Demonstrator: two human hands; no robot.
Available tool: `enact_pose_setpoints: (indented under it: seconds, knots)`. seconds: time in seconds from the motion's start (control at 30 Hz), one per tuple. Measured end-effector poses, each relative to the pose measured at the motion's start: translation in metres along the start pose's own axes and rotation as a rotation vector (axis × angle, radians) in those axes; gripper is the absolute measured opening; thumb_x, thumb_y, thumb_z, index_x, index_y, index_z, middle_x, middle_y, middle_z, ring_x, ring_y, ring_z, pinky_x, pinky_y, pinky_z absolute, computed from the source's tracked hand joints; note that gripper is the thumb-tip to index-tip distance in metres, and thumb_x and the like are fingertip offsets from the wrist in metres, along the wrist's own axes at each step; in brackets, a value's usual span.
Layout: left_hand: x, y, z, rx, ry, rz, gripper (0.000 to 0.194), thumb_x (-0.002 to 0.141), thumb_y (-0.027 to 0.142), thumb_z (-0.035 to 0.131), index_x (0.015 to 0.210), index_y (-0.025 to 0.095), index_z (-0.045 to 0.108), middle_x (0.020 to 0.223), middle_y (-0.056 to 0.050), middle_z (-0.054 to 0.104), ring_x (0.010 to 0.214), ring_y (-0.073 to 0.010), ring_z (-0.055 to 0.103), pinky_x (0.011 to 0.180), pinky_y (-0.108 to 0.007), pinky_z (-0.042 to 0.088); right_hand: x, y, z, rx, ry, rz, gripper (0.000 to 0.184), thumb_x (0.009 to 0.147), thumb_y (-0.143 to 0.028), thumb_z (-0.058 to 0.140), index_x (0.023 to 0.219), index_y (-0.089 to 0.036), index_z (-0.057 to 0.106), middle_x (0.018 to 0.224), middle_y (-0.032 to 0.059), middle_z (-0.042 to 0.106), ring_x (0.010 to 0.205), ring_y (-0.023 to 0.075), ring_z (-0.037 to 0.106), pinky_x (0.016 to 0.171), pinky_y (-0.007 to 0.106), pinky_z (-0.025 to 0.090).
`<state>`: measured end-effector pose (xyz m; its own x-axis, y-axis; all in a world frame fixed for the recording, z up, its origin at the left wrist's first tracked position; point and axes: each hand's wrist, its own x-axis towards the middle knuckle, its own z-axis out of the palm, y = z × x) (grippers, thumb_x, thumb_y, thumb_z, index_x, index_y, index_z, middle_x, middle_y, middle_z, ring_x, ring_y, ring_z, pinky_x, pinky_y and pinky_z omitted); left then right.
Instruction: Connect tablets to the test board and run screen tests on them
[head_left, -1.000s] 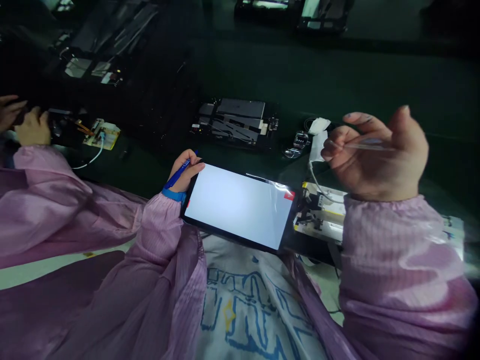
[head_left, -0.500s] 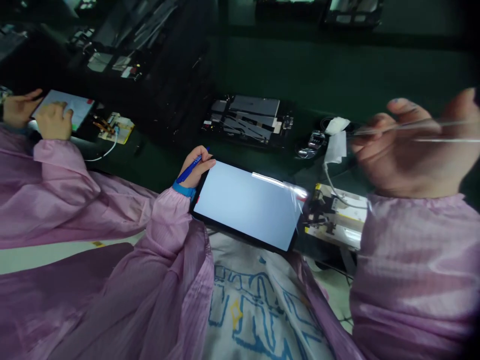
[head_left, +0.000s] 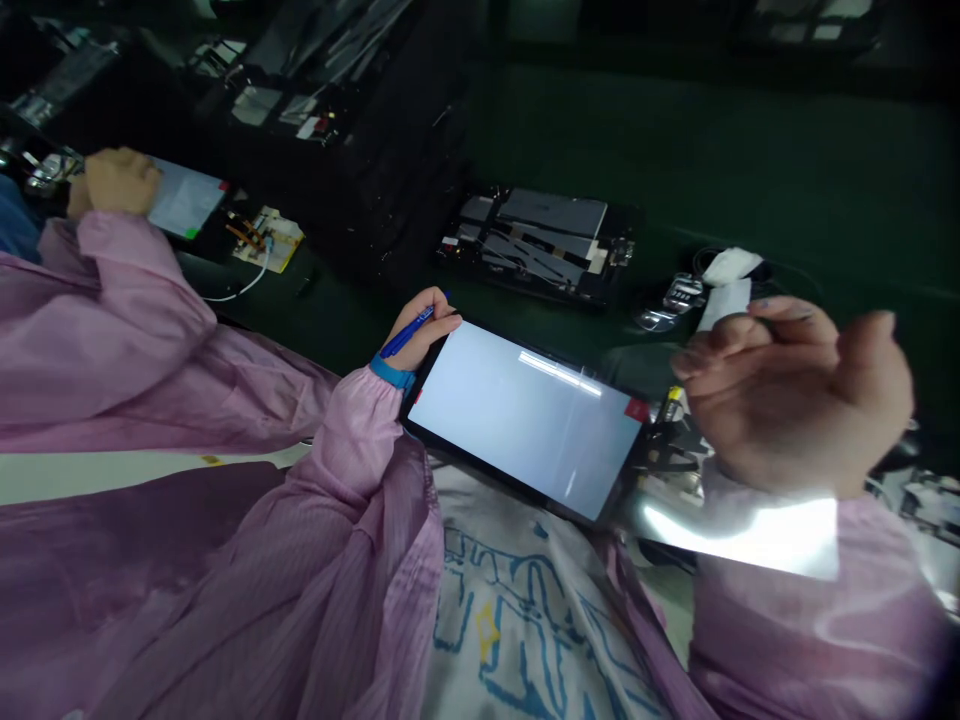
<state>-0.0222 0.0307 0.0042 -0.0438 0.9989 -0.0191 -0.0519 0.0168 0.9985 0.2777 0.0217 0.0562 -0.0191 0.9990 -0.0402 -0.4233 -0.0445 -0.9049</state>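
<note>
My left hand (head_left: 421,330) grips the upper left corner of a tablet-like display (head_left: 525,420). A blue pen (head_left: 409,332) is tucked into the same hand. The screen is lit plain white, with red tabs at its side edges, and it rests tilted near my lap. To the right, my right hand (head_left: 795,400) is raised palm up, blurred, with fingers loosely curled and thumb apart. A clear film (head_left: 757,535) with bright glare spans from beside the display across my right wrist and sleeve. Whether any finger touches the film cannot be made out.
An opened device with exposed innards (head_left: 540,245) lies behind the display. A small metallic clip-like object (head_left: 684,291) and white tag (head_left: 727,300) sit to its right. At left, a co-worker's hand (head_left: 124,180) is at another lit screen (head_left: 187,198), near a cabled circuit board (head_left: 270,238).
My right hand has come down and nearer to the display. The film has swung from across that hand to below it, over the wrist. The co-worker's hands have shifted on their screen.
</note>
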Motion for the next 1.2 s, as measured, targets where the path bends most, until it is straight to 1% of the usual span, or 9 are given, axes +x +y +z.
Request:
enact_pose_setpoints:
  seconds: [0.17, 0.33, 0.43, 0.6, 0.73, 0.83, 1.0, 1.13, 1.2]
  knots:
    - [0.003, -0.004, -0.003, -0.029, -0.063, 0.028, 0.041, 0.069, 0.032, 0.073, 0.063, 0.018, 0.036, 0.058, 0.005, 0.037, 0.053, -0.0084, 0.035, 0.053, -0.023, 0.026, -0.033, 0.016, 0.022, -0.192, -0.111, -0.148, 0.011, 0.084, -0.036, 0.055, 0.088, -0.026, 0.059, 0.072, 0.0007, 0.051, 0.062, 0.0165, 0.051, 0.059, 0.033, 0.043]
    - [0.004, -0.005, -0.002, -0.111, -0.037, 0.021, 0.041, 0.072, 0.042, 0.072, 0.063, 0.019, 0.039, 0.058, 0.003, 0.042, 0.051, -0.0089, 0.038, 0.050, -0.024, 0.028, -0.053, 0.032, 0.040, -0.674, -0.439, -0.384, 0.026, 0.085, -0.026, 0.058, 0.110, -0.025, 0.053, 0.114, 0.0104, 0.051, 0.098, 0.0236, 0.059, 0.082, 0.044, 0.050]
    - [0.003, -0.002, 0.002, -0.213, -0.026, -0.027, 0.048, 0.070, 0.056, 0.069, 0.065, 0.020, 0.038, 0.059, 0.002, 0.049, 0.051, -0.0103, 0.044, 0.049, -0.025, 0.033, -0.054, 0.042, 0.051, -1.023, -0.510, -0.581, 0.031, 0.084, -0.027, 0.059, 0.114, -0.022, 0.051, 0.121, 0.0151, 0.048, 0.112, 0.0294, 0.052, 0.090, 0.050, 0.047]
    - [0.003, 0.001, 0.004, -0.244, -0.008, -0.054, 0.054, 0.065, 0.063, 0.069, 0.066, 0.020, 0.037, 0.060, 0.002, 0.052, 0.052, -0.0115, 0.051, 0.048, -0.025, 0.038, -0.054, 0.053, 0.064, -1.426, -0.782, -0.594, 0.048, 0.083, -0.032, 0.062, 0.127, -0.018, 0.050, 0.138, 0.0168, 0.045, 0.130, 0.0383, 0.034, 0.102, 0.060, 0.032]
    - [0.004, -0.001, 0.001, -0.230, -0.009, -0.045, 0.052, 0.066, 0.063, 0.069, 0.067, 0.020, 0.038, 0.062, 0.000, 0.056, 0.053, -0.0123, 0.053, 0.047, -0.025, 0.038, -0.061, 0.046, 0.052, -1.499, -0.771, -0.572, 0.018, 0.085, -0.012, 0.052, 0.100, -0.016, 0.062, 0.120, 0.0129, 0.058, 0.108, 0.0301, 0.052, 0.089, 0.047, 0.043]
    - [0.004, -0.001, -0.001, -0.216, -0.012, -0.043, 0.053, 0.066, 0.063, 0.069, 0.066, 0.020, 0.038, 0.060, 0.001, 0.054, 0.052, -0.0113, 0.051, 0.047, -0.025, 0.037, -0.067, 0.031, 0.028, -1.392, -0.687, -0.521, 0.014, 0.085, -0.009, 0.048, 0.089, -0.017, 0.059, 0.097, 0.0101, 0.062, 0.088, 0.0241, 0.057, 0.075, 0.040, 0.047]
    - [0.004, 0.000, -0.001, -0.207, -0.012, -0.042, 0.054, 0.066, 0.064, 0.068, 0.065, 0.020, 0.037, 0.059, 0.002, 0.051, 0.051, -0.0109, 0.050, 0.046, -0.024, 0.037, -0.074, 0.007, -0.013, -1.289, -0.437, -0.483, 0.015, 0.088, -0.020, 0.052, 0.102, -0.022, 0.055, 0.098, 0.0100, 0.058, 0.094, 0.0262, 0.058, 0.080, 0.044, 0.049]
    - [0.004, 0.000, 0.000, -0.203, 0.001, -0.041, 0.051, 0.066, 0.061, 0.070, 0.065, 0.020, 0.039, 0.060, 0.001, 0.052, 0.052, -0.0110, 0.050, 0.046, -0.025, 0.038, -0.079, 0.005, -0.029, -1.346, -0.331, -0.368, 0.036, 0.089, -0.032, 0.053, 0.123, -0.022, 0.048, 0.113, 0.0141, 0.051, 0.105, 0.0297, 0.055, 0.084, 0.047, 0.050]
    - [0.005, 0.000, 0.001, -0.209, 0.006, -0.034, 0.050, 0.066, 0.059, 0.070, 0.065, 0.020, 0.040, 0.060, 0.001, 0.052, 0.052, -0.0113, 0.051, 0.047, -0.025, 0.038, -0.083, 0.008, -0.032, -1.354, -0.303, -0.328, 0.046, 0.088, -0.036, 0.055, 0.130, -0.021, 0.043, 0.116, 0.0155, 0.048, 0.099, 0.0280, 0.056, 0.079, 0.044, 0.053]
